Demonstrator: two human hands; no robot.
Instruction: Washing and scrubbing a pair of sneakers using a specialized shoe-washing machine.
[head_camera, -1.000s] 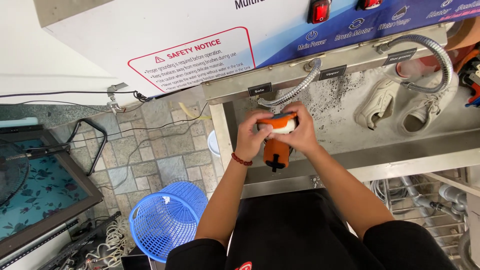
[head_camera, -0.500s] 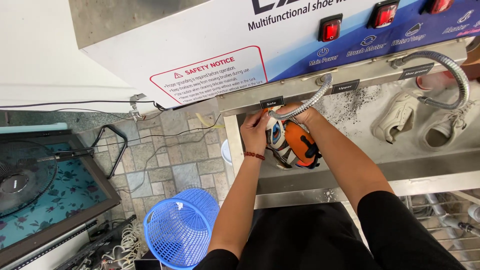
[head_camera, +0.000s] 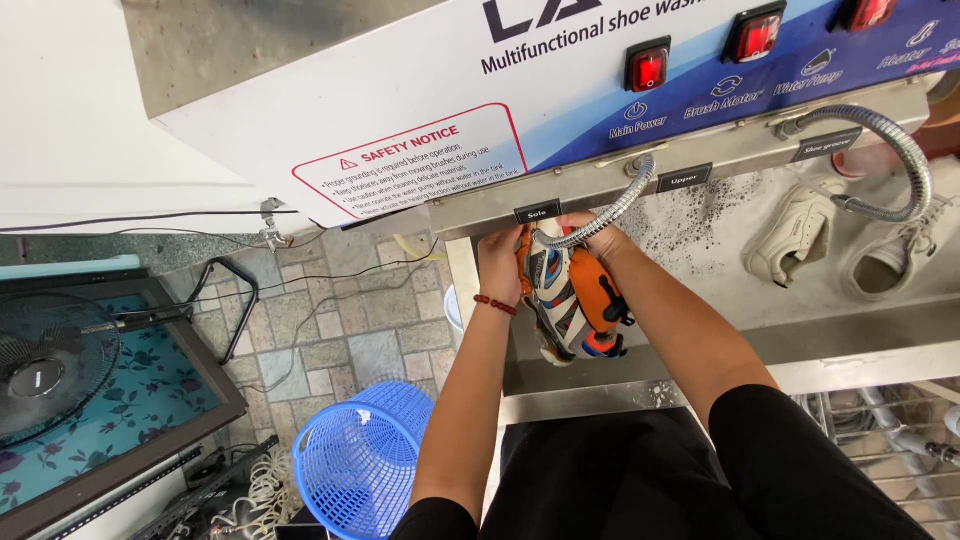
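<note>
I hold an orange, white and blue sports shoe (head_camera: 572, 300) over the metal sink (head_camera: 700, 352) of a shoe washing machine. My left hand (head_camera: 500, 262) grips its toe end on the left side. My right hand (head_camera: 592, 238) holds the upper end, close under a flexible metal hose (head_camera: 610, 212) that curves down from the machine front. The shoe is tilted with its sole facing up and toward me, heel nearest my body.
Two whitish shoes (head_camera: 800, 232) lie in the sink to the right, under a second bent metal hose (head_camera: 900, 150). A blue plastic basket (head_camera: 360, 460) stands on the tiled floor at lower left. A fan (head_camera: 50, 375) lies further left. Red switches (head_camera: 648, 66) sit on the machine panel.
I have lifted the shoe further up toward the hose and turned it, so its sole now faces up. My head has shifted closer to the machine.
</note>
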